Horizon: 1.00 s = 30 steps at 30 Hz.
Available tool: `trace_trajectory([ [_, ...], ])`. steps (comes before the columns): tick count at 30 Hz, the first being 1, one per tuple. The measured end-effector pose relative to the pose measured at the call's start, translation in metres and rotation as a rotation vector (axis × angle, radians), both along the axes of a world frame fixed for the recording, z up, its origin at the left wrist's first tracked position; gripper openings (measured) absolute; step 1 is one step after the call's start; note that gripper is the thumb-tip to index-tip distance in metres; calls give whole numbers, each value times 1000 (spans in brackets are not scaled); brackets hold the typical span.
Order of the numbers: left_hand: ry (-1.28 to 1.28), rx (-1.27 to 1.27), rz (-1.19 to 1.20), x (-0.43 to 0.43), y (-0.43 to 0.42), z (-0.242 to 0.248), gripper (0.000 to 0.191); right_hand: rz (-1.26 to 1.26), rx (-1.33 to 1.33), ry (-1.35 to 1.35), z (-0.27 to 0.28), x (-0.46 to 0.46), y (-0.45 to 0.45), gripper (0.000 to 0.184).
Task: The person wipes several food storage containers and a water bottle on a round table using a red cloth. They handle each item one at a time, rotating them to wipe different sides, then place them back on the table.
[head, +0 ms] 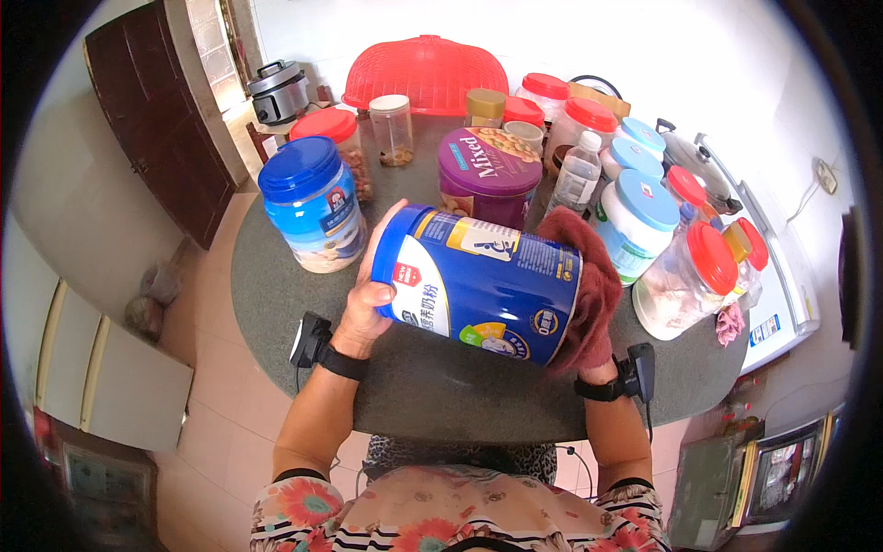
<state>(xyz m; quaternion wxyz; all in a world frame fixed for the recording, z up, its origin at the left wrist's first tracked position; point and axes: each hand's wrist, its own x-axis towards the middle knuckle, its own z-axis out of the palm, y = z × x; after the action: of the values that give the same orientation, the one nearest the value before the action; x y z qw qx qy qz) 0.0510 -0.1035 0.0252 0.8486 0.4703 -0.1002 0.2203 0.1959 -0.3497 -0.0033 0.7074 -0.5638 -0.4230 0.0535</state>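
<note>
A large blue milk powder can (483, 290) lies tilted on its side in the air above the round table, its blue lid end to the left. My left hand (369, 303) grips that lid end, thumb on the near side. Against the can's bottom end is a dark red cloth (586, 290), and my right hand (597, 355) is mostly hidden by it, holding it there. Just beyond the can stands a purple tin of mixed nuts (490, 172). Left of it is a Quaker jar (314, 207) with a blue lid, upright on the table.
The grey round table (441, 407) also bears a red-lidded jar (328, 127), a clear canister (391, 131), a water bottle (578, 172), white tubs with light blue lids (638, 221) and a large clear jar (683, 283). A red mesh food cover (428, 72) stands behind. Straps with devices sit on both wrists.
</note>
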Motion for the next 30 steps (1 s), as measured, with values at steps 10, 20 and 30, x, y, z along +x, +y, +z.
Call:
trace_trajectory([
  [10,19,-11,99,0,4,3,112,-12,104,151,8,14,24,44],
  [20,0,-36,265,0,24,-8,106,-185,-305,-346,-32,19,28,51],
  [30,17,-171,292,-1,40,-26,81,4,-221,-206,-20,20,39,53],
])
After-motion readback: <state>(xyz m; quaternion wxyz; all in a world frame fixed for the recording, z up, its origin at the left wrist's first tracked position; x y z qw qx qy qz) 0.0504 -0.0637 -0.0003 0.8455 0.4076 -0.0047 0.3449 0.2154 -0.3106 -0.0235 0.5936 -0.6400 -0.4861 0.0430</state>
